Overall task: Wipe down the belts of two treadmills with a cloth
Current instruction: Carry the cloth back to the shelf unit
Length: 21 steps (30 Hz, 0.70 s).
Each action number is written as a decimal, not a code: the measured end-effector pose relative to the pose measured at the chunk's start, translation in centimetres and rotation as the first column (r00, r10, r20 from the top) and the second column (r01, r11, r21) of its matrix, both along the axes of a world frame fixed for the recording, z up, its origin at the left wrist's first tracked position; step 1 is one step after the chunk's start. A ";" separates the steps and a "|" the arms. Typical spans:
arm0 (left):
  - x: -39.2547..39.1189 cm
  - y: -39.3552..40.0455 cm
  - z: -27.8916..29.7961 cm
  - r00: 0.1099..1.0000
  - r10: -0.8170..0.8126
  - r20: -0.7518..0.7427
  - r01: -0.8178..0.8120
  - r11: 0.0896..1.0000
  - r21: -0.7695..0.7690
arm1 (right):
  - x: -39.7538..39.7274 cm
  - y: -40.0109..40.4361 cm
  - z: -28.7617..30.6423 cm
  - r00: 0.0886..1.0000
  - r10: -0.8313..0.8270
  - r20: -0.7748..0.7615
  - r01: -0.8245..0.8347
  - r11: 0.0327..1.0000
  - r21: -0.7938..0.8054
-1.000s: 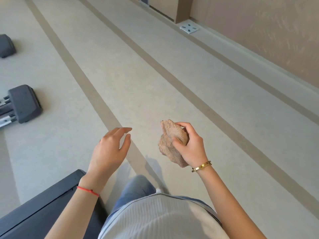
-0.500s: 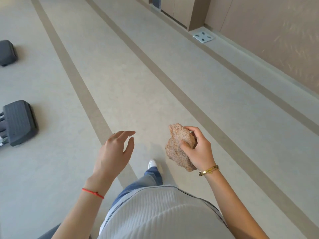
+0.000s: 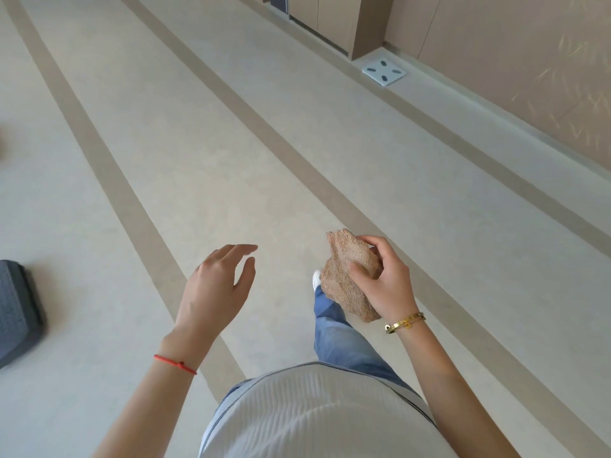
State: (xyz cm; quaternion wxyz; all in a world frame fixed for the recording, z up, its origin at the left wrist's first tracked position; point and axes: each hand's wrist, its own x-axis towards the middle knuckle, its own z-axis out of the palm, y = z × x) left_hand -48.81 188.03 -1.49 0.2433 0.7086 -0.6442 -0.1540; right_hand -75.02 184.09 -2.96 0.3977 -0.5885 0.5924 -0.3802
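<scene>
My right hand (image 3: 386,279) grips a bunched tan terry cloth (image 3: 347,279) in front of my waist, thumb across its front. My left hand (image 3: 218,285) hangs in the air to the left of it, fingers loosely spread and holding nothing. A dark grey end cap of a treadmill (image 3: 15,309) shows at the left edge, on the floor; its belt is out of view. My leg in blue jeans (image 3: 334,328) steps forward below the cloth.
Pale floor with darker tan stripes (image 3: 139,200) runs ahead. A white bathroom scale (image 3: 383,73) lies on the floor by the beige wall at the upper right, next to a wooden cabinet (image 3: 334,21).
The view has swung right and forward: the treadmill ends slid to the left edge, one left the frame, and the scale came nearer. Both hands keep their poses, cloth still held.
</scene>
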 end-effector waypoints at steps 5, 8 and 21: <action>1.2 -13.1 -0.6 1.000 0.016 -0.014 -0.016 1.000 -0.004 | 0.8 -13.5 -0.7 1.000 -0.006 0.022 0.006 1.000 0.001; 2.1 -21.8 0.3 0.999 0.042 -0.018 -0.043 0.998 -0.044 | 1.5 -22.8 0.1 1.000 0.014 0.010 -0.013 0.999 -0.029; 8.9 -52.2 0.8 0.986 0.163 -0.020 -0.164 0.985 -0.049 | 9.7 -56.7 0.6 0.992 0.119 0.029 -0.118 0.993 -0.019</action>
